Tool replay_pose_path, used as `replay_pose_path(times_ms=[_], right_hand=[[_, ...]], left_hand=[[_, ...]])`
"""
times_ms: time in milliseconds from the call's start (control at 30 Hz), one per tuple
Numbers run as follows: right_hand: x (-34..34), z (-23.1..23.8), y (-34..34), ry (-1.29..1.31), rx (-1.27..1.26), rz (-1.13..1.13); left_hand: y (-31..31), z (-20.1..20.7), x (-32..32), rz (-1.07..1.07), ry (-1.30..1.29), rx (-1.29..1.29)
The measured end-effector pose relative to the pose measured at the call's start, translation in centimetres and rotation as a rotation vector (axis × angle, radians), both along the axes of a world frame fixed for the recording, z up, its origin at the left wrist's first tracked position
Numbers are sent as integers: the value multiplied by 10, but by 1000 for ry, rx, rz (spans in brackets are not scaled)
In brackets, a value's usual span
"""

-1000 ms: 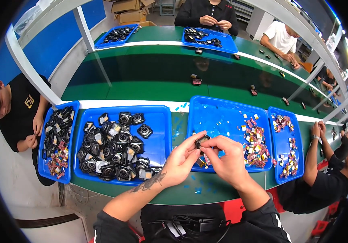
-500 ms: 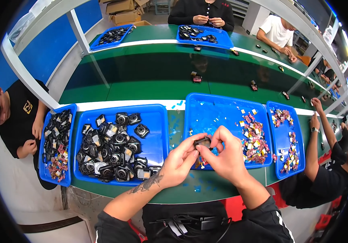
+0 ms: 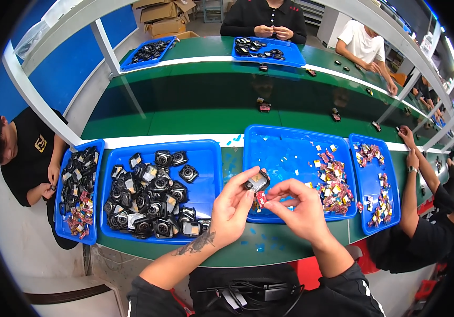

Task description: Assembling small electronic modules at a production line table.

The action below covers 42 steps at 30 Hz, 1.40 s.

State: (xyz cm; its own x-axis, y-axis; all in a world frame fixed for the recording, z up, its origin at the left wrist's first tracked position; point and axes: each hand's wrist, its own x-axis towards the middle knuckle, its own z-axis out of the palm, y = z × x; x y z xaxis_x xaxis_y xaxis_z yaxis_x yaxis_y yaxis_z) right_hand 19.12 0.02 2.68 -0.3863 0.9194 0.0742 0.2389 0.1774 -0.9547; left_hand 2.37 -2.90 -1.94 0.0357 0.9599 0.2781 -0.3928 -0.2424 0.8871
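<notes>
Camera part point(image 3: 257, 181), a small black block with a pale, shiny face, sits pinched at the fingertips of the left hand point(image 3: 232, 208), held up over the near rim of the middle blue tray point(image 3: 290, 153). That left grip is closed on it, thumb on the near side and fingers wrapped over the far side, so the block's flat face looks up and a little toward the right hand. Just beneath it, touching or nearly so, is a small red tab point(image 3: 261, 198); the right hand point(image 3: 301, 211) has its thumb and forefinger drawn together beside that tab, but whether they actually clamp it or only brush it is too small to tell.

What matters here is how the two pieces stack: the black part lies above and slightly left of the red tab, and the tab lies to the left of the right fingertips, at the very gap between the two hands. The right hand is the nearer one to the tab; the left owns the black part. I cannot tell the part's long axis for sure; it looks roughly squarish, tilted with its top edge away from the person.

To the left, well apart from both hands, a second blue tray point(image 3: 208, 158) holds a heap of similar black parts point(image 3: 150, 198). To the right, in the middle tray, lies a scatter of small red and yellow tabs point(image 3: 335, 182). Both trays rest on the green desk point(image 3: 269, 251), where small blue scraps lie under the hands.
</notes>
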Motion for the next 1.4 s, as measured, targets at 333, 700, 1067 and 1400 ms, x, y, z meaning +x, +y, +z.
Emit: replay_pose_path(times_ms=[333,700,1067,1400], right_hand=[[16,-4,17,165,-194,147],[14,6,15,-145,-12,179],[4,-22,1,148,42,10],[-11,-35,-6,302,120,-217]], left_hand=[[2,14,-17,198,708,325],[1,16,-17,77,690,156],[2,7,-10,-120,313,-232],[1,8,-9,-163,112,-232]])
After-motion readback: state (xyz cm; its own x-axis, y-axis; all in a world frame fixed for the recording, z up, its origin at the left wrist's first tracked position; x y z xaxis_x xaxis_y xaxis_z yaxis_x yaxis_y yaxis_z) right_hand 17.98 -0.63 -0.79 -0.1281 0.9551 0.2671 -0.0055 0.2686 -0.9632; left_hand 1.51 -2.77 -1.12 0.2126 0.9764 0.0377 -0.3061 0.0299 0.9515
